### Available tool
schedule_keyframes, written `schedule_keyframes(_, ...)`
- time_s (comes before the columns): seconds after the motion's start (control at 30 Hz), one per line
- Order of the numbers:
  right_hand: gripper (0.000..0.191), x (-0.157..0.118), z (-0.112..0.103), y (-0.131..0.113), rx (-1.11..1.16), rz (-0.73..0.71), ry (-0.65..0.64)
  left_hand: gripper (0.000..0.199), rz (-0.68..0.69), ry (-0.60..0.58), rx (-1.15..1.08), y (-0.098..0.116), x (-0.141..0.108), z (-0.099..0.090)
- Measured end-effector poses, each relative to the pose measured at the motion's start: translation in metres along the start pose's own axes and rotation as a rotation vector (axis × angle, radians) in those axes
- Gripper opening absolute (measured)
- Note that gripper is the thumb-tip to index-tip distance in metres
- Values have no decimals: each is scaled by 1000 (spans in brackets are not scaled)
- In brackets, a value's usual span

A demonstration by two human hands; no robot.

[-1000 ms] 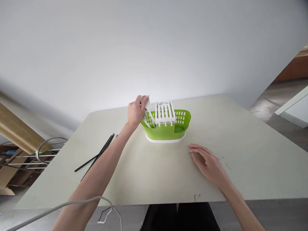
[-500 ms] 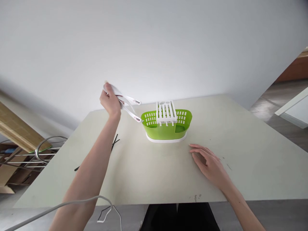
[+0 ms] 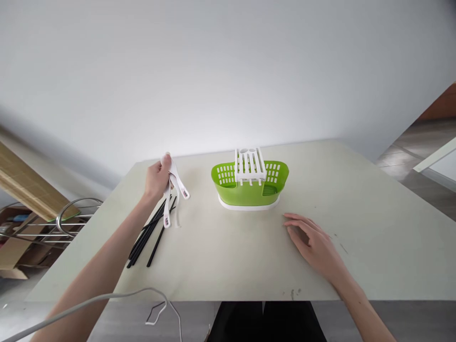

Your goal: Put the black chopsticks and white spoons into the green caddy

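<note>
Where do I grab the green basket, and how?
Probably by its two rounded ends, coming in from left and right together. The green basket sits upright and wider than it is deep, and both ends are free, while the white rack sits across the middle of its top.

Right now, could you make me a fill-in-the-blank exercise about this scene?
The glossy white spoons are in the person's ____ hand.
The oval plastic basket is coloured ____.
The slim chopsticks on the pale flat table are ____ in colour.
The other hand holds ____.

Missing words: left; green; black; nothing.
</note>
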State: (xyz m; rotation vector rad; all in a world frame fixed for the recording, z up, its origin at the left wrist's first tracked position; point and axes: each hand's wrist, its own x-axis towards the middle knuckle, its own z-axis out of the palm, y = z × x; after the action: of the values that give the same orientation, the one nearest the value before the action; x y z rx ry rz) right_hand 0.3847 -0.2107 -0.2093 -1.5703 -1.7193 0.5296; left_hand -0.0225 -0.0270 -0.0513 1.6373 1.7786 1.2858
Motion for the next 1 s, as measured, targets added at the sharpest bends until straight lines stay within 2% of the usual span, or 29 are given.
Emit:
schedule_keyframes(0.13, 27, -1, 0, 1, -6, 3, -10, 57, 48, -218, 307, -12, -22, -2)
schedule_keyframes(0.27, 28, -1, 0, 2, -4, -5, -13, 58, 81, -405, 386, -26, -32, 2)
schedule_keyframes(0.4, 29, 0, 0, 2, -8, -9, -8, 57, 104, -513, 433, -40, -38, 8)
schedule_keyframes(0.73, 29, -1, 0, 1, -15, -9, -5, 54, 109, -521, 514, -64, -44, 15)
schedule_keyframes(1.0, 27, -1, -1, 1, -13, -2, -6, 54, 93, -491, 540, -60, -49, 18)
